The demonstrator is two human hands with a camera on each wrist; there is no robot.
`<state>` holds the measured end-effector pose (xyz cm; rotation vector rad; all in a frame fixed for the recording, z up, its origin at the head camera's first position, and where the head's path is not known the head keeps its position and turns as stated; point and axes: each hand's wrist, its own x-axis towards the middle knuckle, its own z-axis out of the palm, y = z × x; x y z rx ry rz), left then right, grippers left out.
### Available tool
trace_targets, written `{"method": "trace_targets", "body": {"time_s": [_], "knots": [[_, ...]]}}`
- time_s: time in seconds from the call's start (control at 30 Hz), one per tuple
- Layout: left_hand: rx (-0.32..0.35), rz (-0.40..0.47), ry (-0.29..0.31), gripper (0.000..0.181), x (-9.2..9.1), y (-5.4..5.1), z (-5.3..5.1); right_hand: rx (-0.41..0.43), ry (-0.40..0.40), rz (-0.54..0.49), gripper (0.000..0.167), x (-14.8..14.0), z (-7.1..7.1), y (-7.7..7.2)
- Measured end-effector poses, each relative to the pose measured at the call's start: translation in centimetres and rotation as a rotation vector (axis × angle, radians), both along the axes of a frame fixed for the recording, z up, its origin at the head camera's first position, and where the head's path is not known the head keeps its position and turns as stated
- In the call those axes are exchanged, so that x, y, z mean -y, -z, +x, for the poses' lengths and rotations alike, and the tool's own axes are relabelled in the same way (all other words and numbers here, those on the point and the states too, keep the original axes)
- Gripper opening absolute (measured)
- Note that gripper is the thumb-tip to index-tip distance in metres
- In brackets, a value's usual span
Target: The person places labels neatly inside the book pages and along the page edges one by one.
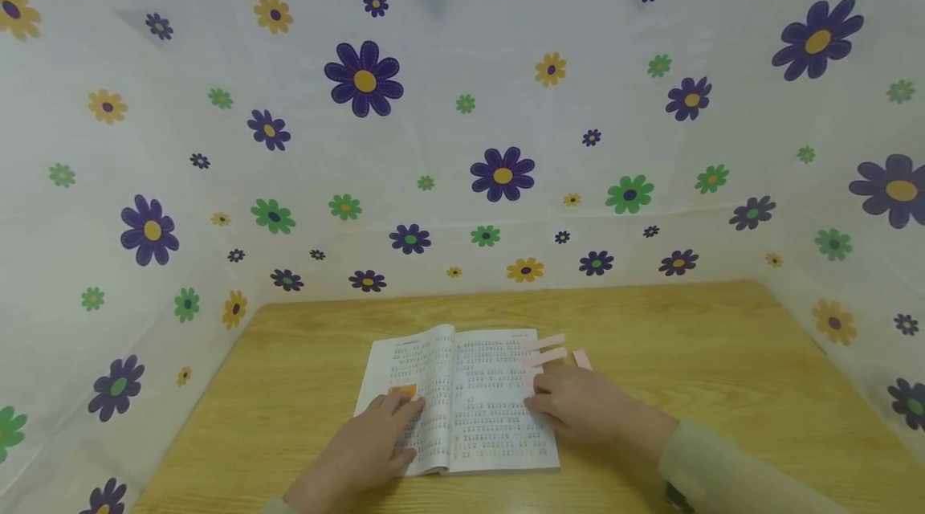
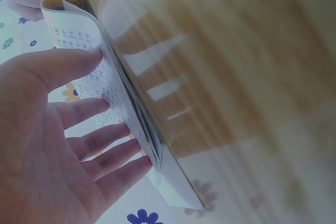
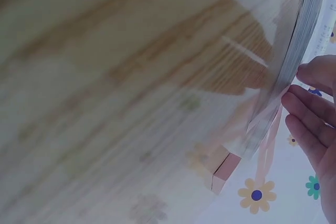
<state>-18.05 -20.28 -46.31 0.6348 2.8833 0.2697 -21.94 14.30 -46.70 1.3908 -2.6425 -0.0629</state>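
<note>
An open book (image 1: 499, 450) lies on the wooden table, printed text on both pages. My left hand (image 1: 372, 442) rests on its left page with the fingers spread, close to an orange patch (image 1: 402, 390); the left wrist view shows the same hand (image 2: 79, 140) with its fingers extended. At the right page's outer edge, my right hand (image 1: 581, 405) has curled fingers and pinches what looks like a pale pink sticky tab, mostly hidden. In the right wrist view its fingertips (image 3: 299, 98) touch the page edges. Two pink sticky tabs (image 1: 547, 356) stick out above this hand.
A small pink pad (image 1: 582, 360) lies on the table (image 1: 686, 337) just right of the book. A white curtain (image 1: 448, 136) with purple, yellow and green flowers surrounds the table at the back and sides.
</note>
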Motion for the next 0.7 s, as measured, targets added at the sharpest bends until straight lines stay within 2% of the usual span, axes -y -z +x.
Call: {"method": "trace_targets", "body": {"time_s": [0.27,0.7], "knots": [[-0.003,0.004,-0.002,0.067,0.05,0.10,0.03,0.004,-0.007,0.024,0.024,0.07,0.16,-0.52],[-0.018,-0.011,0.002,0.065,0.04,0.35,-0.03,0.005,-0.012,0.034,0.026,-0.07,0.24,-0.40]]}}
